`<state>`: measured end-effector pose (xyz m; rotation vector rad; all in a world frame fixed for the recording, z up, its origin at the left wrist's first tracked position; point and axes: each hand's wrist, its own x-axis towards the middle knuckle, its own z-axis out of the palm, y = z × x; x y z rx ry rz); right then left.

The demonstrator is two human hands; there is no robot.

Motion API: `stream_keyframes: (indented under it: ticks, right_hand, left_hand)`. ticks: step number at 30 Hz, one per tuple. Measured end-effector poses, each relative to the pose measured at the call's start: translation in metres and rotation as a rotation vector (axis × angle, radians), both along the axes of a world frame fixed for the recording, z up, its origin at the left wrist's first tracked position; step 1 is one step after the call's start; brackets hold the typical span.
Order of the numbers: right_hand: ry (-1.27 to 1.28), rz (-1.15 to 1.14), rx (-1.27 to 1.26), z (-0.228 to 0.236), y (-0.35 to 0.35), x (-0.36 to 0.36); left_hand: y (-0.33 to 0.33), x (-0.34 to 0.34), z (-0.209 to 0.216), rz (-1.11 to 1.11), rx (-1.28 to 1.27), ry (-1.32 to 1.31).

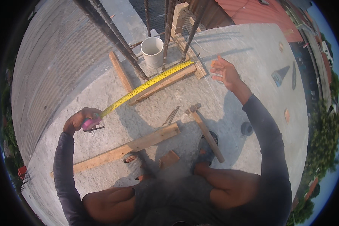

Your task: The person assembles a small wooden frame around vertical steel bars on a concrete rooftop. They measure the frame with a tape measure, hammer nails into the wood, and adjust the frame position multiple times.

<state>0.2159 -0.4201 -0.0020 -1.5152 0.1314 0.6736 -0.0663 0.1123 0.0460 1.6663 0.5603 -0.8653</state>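
Fingers wrapped round its pink case, my left hand [76,119] holds a tape measure [91,122]. A thin dark rod [95,129] shows just below that hand; whether the fingers grip it too, I cannot tell. The yellow tape blade [145,86] is pulled out to the upper right, over a wooden strip [167,84], with its end near the frame's right-hand board [199,69]. My right hand [226,73] is raised just right of the blade's end, fingers apart, holding nothing. Another board [122,73] forms the frame's left side.
Rebar [118,37] rises around a white pipe [153,56] behind the frame. Nearer my feet lie a hammer [207,133], some thin metal rods [171,115], a long plank [128,148] and a wood block [169,159]. A trowel-like tool [280,76] rests far right on the concrete.
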Motion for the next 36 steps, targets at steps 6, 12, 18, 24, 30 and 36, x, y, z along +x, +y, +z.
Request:
stream_keyframes:
  ticks: [6,12,18,24,30,36]
  right_hand:
    - [0.05,0.013,-0.056,-0.022,-0.02,-0.001]
    - [-0.042,0.127,-0.035,-0.025,-0.027,-0.004]
    - [-0.085,0.106,-0.115,-0.015,-0.012,-0.015]
    - [-0.131,0.146,-0.082,-0.017,-0.008,-0.02]
    - [-0.092,0.185,-0.076,-0.023,-0.007,-0.022]
    - [-0.138,0.219,-0.066,-0.026,-0.008,-0.025]
  left_hand:
    - [-0.007,0.005,0.001,0.073,-0.042,0.052]
    - [-0.009,0.005,0.002,0.012,-0.01,0.076]
    - [-0.01,0.014,-0.001,0.009,-0.024,0.043]
    - [0.0,0.029,-0.017,-0.074,0.001,0.121]
    - [0.016,0.039,-0.042,-0.009,-0.082,0.195]
    - [0.023,0.047,-0.048,-0.031,-0.062,0.226]
